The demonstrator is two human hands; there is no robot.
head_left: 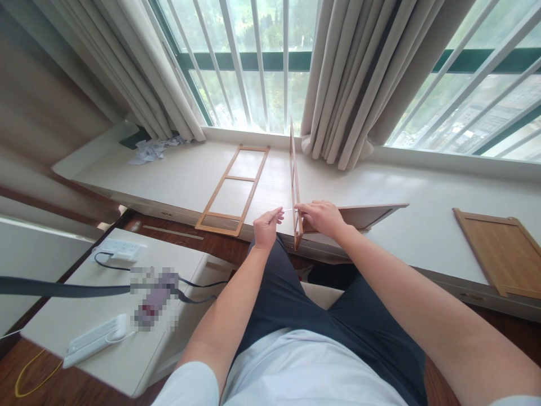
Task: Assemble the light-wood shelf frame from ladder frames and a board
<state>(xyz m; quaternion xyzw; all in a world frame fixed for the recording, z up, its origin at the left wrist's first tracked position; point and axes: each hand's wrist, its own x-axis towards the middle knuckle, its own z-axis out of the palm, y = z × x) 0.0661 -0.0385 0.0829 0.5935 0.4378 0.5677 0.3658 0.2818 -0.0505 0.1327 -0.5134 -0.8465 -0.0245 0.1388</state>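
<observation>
My left hand [267, 226] is closed in a pinch at the near edge of the white window ledge. From its fingertips a thin pale rod [288, 210] reaches across to a narrow wooden frame [295, 169] that stands on edge; its exact kind is too small to tell. Around that frame's near part my right hand [324, 217] is closed, fingers bent over its edge. A wooden panel [372, 216] stands out to the right from the frame, partly behind my right hand; I cannot see how the two meet.
An open wooden frame with crossbars [240, 178] lies on the ledge [177, 180] to the left. Crumpled paper [149, 152] sits farther left. Another wooden panel [505, 248] lies at right. A small white table [177, 282] bears power strips [96, 338] and cables.
</observation>
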